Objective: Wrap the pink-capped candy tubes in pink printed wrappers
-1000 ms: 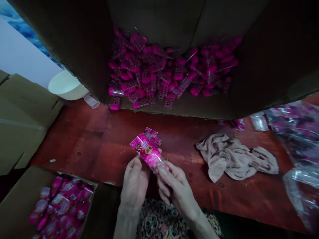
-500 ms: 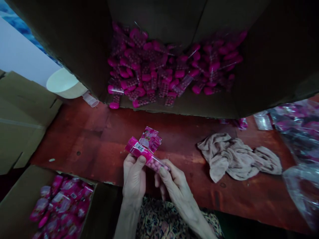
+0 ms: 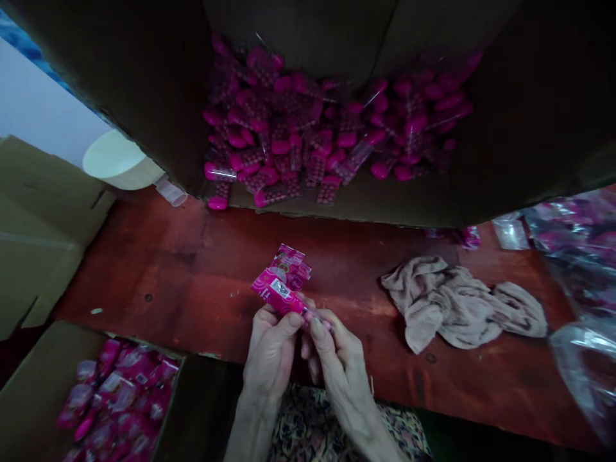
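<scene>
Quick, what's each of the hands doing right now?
Left hand: closed, holding the pink packet.
Right hand: closed, holding the same packet nearer its other end.

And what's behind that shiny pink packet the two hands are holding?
Some flat, shiny pink printed wrappers peek out behind the packet, with the scuffed red table around them. The packet covers their near part, so I can't tell how many there are.

The pink packet point(image 3: 278, 292) I hold shows glossy, printed plastic film. My desk point(image 3: 192, 276) looks like worn, faintly shiny wood; the rag point(image 3: 447, 305) is matt, rumpled cloth, the large box point(image 3: 385, 200) dull cardboard, and the tubes point(image 3: 316, 167) inside clear, smooth plastic.
</scene>
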`<state>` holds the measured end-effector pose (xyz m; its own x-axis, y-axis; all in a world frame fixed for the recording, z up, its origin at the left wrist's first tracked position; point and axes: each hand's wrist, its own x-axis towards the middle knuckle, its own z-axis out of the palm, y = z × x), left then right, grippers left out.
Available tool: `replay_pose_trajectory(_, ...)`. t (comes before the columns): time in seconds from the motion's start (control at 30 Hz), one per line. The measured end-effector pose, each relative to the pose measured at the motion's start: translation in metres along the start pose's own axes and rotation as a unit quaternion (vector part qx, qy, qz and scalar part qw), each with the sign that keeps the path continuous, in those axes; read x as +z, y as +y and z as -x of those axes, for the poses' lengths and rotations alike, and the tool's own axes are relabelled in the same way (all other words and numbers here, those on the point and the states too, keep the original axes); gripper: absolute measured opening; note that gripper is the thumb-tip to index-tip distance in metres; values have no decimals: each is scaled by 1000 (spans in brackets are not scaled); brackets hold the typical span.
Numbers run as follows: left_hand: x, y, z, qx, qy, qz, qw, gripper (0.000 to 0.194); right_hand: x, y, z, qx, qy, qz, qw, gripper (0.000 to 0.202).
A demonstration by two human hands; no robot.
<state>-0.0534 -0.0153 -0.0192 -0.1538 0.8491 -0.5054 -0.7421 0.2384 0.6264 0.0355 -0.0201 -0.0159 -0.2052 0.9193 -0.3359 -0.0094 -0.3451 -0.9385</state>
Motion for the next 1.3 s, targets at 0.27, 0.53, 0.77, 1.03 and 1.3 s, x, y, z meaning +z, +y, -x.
replay_pose_trajectory(0.27, -2, -2, 2, -28, -63, -9, 998, 33, -5, 3, 3, -177, 26, 160, 971, 26)
replay_pose_trajectory(0.53, -9, 12, 0, 53, 11, -31, 998, 36, -14, 15, -8, -342, 63, 385, 855, 53)
replay_pose_trajectory(0.77, -5, 17, -1, 22, 53, -32, 998, 10, -14, 14, -6, -312, 16, 291, 904, 59)
replay_pose_trajectory(1.03, 0, 10, 7, 16, 22, -65, 997, 15, -14, 16, -1, -105, 41, 78, 991, 50)
replay_pose_trajectory(1.3, -5, 12, 8, -15, -48, -88, 995, 15, -18, 6, -6, -28, 19, -71, 997, 41)
